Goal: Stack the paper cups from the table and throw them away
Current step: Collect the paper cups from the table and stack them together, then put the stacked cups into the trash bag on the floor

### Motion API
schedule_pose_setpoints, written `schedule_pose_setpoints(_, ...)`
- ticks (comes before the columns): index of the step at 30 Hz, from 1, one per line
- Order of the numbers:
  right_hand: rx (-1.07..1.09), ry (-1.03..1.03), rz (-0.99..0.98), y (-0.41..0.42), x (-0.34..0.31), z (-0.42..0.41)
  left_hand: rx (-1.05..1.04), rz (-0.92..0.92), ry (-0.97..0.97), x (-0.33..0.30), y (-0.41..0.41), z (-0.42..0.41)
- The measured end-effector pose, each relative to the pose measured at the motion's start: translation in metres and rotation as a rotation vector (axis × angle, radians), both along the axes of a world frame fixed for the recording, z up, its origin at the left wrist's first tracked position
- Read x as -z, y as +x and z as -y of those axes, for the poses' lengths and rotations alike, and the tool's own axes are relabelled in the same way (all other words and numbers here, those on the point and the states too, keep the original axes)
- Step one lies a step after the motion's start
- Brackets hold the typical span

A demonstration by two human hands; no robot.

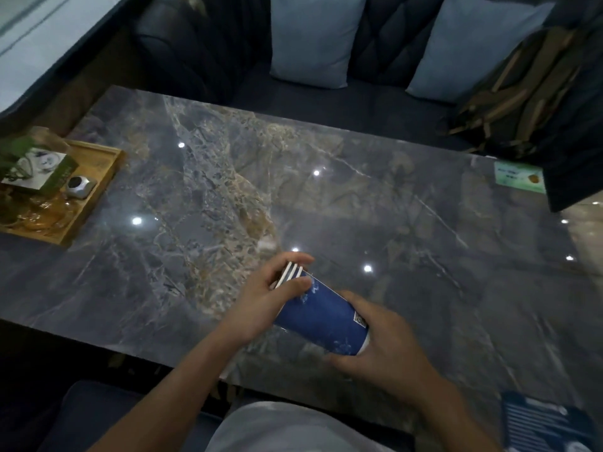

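Note:
A stack of blue paper cups [321, 316] with white rims lies tilted on its side just above the dark marble table [228, 177], near its front edge. Three white rims show at the stack's upper left end. My left hand [270, 295] wraps its fingers around that rim end. My right hand [381, 347] grips the base end at the lower right. Both hands hold the same stack between them. No other loose cups show on the table.
A wooden tray [94, 197] with a tissue box, a small silver object and glassware sits at the table's left end. A green card [518, 177] lies at the far right edge. A dark sofa with light cushions [313, 40] and a backpack [518, 102] stand behind.

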State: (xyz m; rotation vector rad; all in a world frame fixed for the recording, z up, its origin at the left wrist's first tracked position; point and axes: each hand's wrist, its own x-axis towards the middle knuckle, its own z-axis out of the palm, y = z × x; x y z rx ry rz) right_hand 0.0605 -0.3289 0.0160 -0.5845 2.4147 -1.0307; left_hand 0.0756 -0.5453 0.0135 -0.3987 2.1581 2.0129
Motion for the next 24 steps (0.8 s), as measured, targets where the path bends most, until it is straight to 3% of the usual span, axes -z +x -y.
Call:
schedule_pose_setpoints(7, 0.008, -0.006, 0.04, -0.002, 0.003, -0.107, 0.036, 0.131, 0.067, -0.006, 0.014, -0.102)
schedule_pose_setpoints(12, 0.198, -0.204, 0.177, -0.008, 0.006, -0.179, -0.084, 0.067, 0.053, -0.002, 0.023, -0.16)
schedule_pose_setpoints(18, 0.29, -0.424, 0.397, -0.009, 0.0, -0.236, -0.149, 0.02, 0.091, -0.01, 0.031, -0.195)
schedule_pose_setpoints(24, 0.324, -0.509, 0.404, -0.008, -0.001, -0.25, -0.096, 0.075, 0.112, -0.008, 0.029, -0.202)
